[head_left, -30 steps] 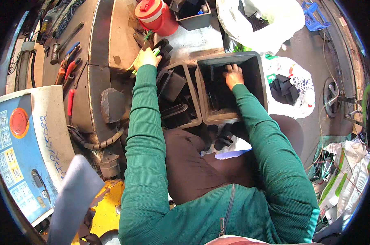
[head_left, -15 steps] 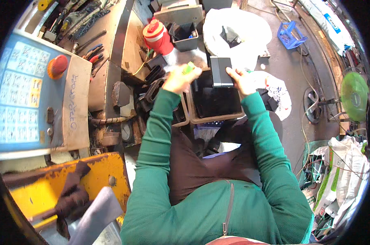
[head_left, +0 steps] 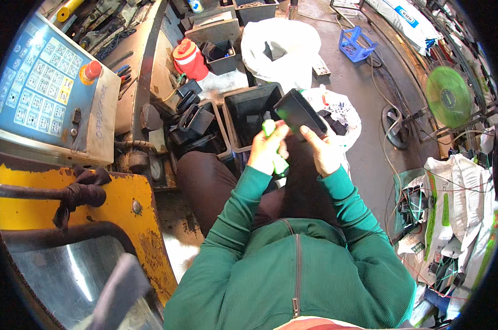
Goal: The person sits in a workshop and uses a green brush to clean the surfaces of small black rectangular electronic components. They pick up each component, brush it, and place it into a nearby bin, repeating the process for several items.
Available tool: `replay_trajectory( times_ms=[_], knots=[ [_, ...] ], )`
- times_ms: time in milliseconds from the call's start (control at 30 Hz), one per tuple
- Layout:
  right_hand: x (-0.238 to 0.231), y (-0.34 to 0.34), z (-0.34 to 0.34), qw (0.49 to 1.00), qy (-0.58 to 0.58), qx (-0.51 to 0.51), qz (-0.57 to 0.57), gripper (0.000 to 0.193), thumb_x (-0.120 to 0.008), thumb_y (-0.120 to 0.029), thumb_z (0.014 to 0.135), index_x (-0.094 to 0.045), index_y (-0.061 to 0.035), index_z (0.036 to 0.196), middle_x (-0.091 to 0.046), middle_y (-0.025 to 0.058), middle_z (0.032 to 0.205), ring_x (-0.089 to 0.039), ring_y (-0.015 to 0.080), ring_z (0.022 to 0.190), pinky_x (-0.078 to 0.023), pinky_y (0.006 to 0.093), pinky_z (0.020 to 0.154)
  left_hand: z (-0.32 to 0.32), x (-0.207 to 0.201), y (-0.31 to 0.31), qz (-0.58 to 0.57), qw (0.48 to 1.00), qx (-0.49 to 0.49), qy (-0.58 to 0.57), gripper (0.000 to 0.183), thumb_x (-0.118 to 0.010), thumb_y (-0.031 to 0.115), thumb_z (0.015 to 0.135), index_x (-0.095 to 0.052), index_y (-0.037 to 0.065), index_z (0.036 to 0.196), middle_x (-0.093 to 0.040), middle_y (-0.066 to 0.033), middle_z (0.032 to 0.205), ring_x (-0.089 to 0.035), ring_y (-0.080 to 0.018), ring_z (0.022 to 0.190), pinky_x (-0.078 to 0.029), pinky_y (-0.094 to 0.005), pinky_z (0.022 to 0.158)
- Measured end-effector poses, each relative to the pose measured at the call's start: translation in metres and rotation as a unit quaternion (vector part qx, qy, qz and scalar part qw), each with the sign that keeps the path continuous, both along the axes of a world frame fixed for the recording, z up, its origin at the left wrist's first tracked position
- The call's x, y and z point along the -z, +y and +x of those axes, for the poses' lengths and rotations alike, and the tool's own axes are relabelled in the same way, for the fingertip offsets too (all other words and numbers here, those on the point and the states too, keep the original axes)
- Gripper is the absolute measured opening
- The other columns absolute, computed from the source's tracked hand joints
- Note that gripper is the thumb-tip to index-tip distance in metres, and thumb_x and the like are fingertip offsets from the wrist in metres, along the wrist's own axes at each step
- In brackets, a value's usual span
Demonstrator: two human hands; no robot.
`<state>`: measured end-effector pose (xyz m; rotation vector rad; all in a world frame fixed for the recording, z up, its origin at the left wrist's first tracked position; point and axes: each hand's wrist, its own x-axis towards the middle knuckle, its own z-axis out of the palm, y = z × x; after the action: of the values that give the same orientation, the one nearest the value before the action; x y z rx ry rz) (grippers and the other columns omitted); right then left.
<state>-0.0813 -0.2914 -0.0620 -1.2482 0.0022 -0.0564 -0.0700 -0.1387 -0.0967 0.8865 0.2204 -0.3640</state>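
Note:
My left hand [head_left: 266, 147] is closed around a bright green handle [head_left: 280, 164], which shows above and below the fist; the tool's working end cannot be made out. In my right hand [head_left: 323, 154] is a black plastic box-shaped part [head_left: 301, 111], tilted, with the thumb on its near edge and the fingers behind it. The left fist is close to the part's lower left edge; whether they touch I cannot tell. Both hands are above my lap, just on the near side of a dark rectangular bin [head_left: 227, 124] with a tan rim.
A second bin [head_left: 226, 144] on the left holds several black plastic parts [head_left: 195, 122]. Beyond stand a red jug [head_left: 189, 61], a grey box [head_left: 224, 59] and a white sack [head_left: 282, 44]. A control panel [head_left: 37, 82] is at left, a green fan [head_left: 449, 98] at right.
My right hand has brought the black part from over the bin toward my body and tilted it. My left hand, with the green handle, has come nearer too. The view has shifted.

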Motion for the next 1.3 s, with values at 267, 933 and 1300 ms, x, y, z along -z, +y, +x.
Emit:
replay_trajectory(
  times_ms=[267, 933, 1300],
  knots=[
    [-0.004, -0.016, -0.023, 0.918, -0.102, 0.035, -0.383, 0.059, -0.066, 0.003, 0.074, -0.052, -0.0039, 0.13, -0.063, 0.014, 0.116, -0.062, 0.0206, 0.104, -0.045, 0.0312, 0.093, -0.005, -0.033, -0.001, 0.337, 0.917, -0.025, -0.21, 0.042, -0.071, 0.027, 0.082, -0.054, 0.002, 0.113, -0.062, -0.0094, 0.086, -0.058, -0.0136, 0.076, -0.049, -0.0289, 0.072],
    [0.043, -0.034, 0.006, 0.936, -0.082, 0.058, -0.336, 0.046, -0.07, -0.009, 0.081, -0.048, -0.0049, 0.121, -0.064, 0.0128, 0.109, -0.063, 0.0179, 0.098, -0.048, 0.0313, 0.086, 0.009, -0.053, -0.008, 0.504, 0.776, 0.011, -0.38, 0.035, -0.064, 0.025, 0.088, -0.044, 0.006, 0.109, -0.061, -0.015, 0.081, -0.064, -0.0295, 0.075, -0.05, -0.0396, 0.066],
    [0.056, -0.024, 0.012, 0.921, -0.108, 0.086, -0.365, 0.053, -0.066, 0.0, 0.078, -0.05, -0.0062, 0.128, -0.069, 0.0155, 0.099, -0.067, 0.0186, 0.094, -0.051, 0.0307, 0.08, -0.014, -0.026, -0.031, 0.564, 0.751, 0.041, -0.342, 0.023, -0.059, 0.031, 0.09, -0.055, 0.01, 0.097, -0.063, -0.0099, 0.086, -0.064, -0.0295, 0.078, -0.05, -0.0393, 0.065]
  ],
)
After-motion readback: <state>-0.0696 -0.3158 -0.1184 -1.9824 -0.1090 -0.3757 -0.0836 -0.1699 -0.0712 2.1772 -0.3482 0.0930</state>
